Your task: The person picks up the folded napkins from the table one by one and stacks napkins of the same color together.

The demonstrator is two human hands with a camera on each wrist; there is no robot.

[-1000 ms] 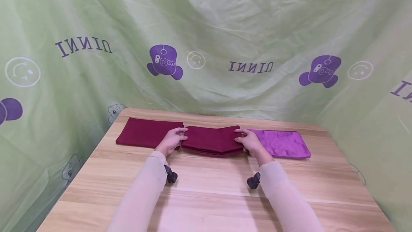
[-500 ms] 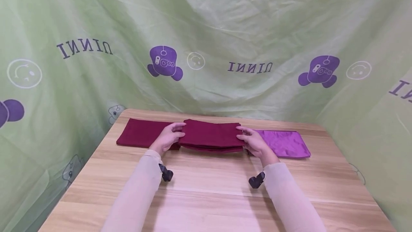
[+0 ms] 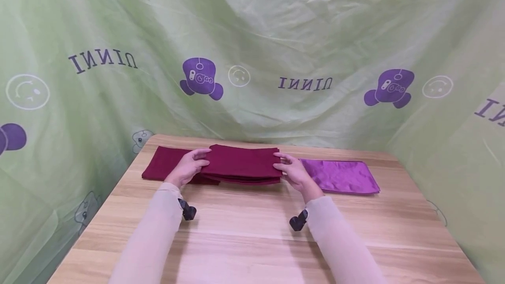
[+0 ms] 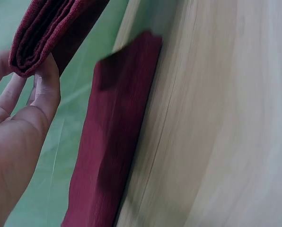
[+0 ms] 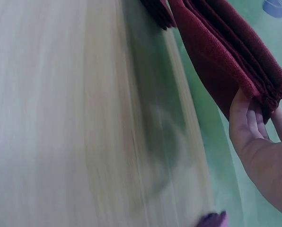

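Between both hands a folded dark red cloth (image 3: pixel 241 162) is held up off the table, its stacked layers showing along the near edge. My left hand (image 3: pixel 186 166) grips its left end, thumb and fingers on opposite faces, as the left wrist view also shows. At the right end my right hand (image 3: pixel 296 172) pinches the layers the same way; in the right wrist view the fingers (image 5: pixel 245 118) lie under the fold. Another folded dark red cloth (image 3: pixel 163 163) lies flat on the table at the left, partly hidden by the left hand and the held cloth.
A folded shiny purple cloth (image 3: pixel 341 176) lies on the table's right side, near the back. The wooden table (image 3: pixel 244 231) ends at a green printed curtain (image 3: pixel 252 108) that hangs behind it and along both sides.
Both hands have lifted the folded dark red cloth from the table and carried it left, so it now overlaps the left cloth in the head view. The purple cloth has stayed put.
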